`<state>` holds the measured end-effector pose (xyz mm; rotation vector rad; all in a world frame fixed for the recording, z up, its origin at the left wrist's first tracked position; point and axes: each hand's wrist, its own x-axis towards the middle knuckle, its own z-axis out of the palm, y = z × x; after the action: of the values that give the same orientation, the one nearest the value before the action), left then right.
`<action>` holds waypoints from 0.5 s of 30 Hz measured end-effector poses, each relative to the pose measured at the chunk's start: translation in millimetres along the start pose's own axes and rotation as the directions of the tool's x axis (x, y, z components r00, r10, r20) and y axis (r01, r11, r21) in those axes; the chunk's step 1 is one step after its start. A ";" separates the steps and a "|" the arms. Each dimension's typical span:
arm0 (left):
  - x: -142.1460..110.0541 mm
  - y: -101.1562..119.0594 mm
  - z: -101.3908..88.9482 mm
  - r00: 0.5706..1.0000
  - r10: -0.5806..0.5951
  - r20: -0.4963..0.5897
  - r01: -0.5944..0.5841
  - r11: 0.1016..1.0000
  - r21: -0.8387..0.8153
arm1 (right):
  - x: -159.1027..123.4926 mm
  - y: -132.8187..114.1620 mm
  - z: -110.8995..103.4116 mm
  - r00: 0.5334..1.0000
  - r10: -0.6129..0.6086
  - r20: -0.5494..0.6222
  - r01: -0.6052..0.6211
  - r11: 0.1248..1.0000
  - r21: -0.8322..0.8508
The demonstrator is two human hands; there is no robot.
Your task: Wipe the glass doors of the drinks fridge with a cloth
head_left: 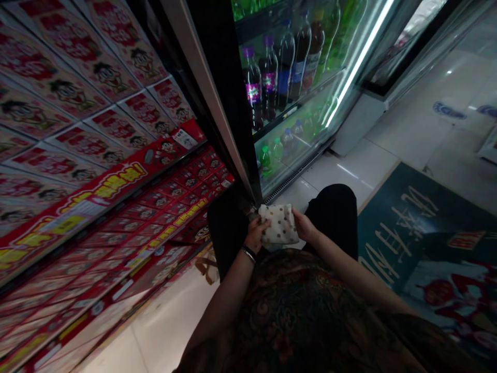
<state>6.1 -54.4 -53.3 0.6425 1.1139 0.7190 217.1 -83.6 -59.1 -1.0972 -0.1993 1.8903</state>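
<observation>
A small white cloth with dark dots (pixel 280 224) is folded between both my hands, low in front of my knees. My left hand (pixel 256 234), with a bracelet at the wrist, grips its left side with curled fingers. My right hand (pixel 303 226) is closed on the cloth's right edge. I am crouched facing a lit drinks fridge (pixel 298 77).
Stacked red and white cartons (pixel 77 155) rise like a wall on my left. The fridge holds upright bottles with purple, blue and green caps (pixel 267 77). A dark green floor mat with white lettering (pixel 419 228) lies to my right on pale tiles (pixel 407 124).
</observation>
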 end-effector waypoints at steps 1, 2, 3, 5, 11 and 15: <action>4.7 0.7 -4.7 1.000 -0.003 -0.019 0.003 1.000 -0.010 | 3.1 0.6 0.4 1.000 -0.009 -0.007 0.009 1.000 0.003; 9.2 0.9 -8.6 0.999 -0.003 -0.036 0.002 1.000 -0.018 | 5.5 0.7 0.2 1.000 -0.020 -0.016 0.020 1.000 0.004; 13.3 0.2 -11.5 0.999 -0.001 -0.052 0.000 1.000 -0.024 | 7.2 0.5 -0.5 0.999 -0.029 -0.024 0.029 1.000 0.002; 19.7 -4.2 -14.5 0.997 -0.001 -0.076 -0.001 1.000 -0.030 | 8.7 0.3 -2.9 0.998 -0.052 -0.032 0.052 0.999 -0.011; 28.6 -16.1 -15.1 0.984 0.071 -0.164 -0.072 0.997 -0.001 | 8.2 6.5 -8.4 0.991 -0.116 -0.060 0.110 0.989 -0.097; 30.0 -15.4 -14.8 0.963 0.193 -0.186 -0.178 0.980 0.091 | 7.8 7.8 -8.5 0.986 -0.130 -0.100 0.111 0.978 -0.175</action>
<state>3.2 -38.8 -86.5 0.7590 1.2755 0.9203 217.2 -84.4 -73.0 -1.2721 -0.3611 1.7229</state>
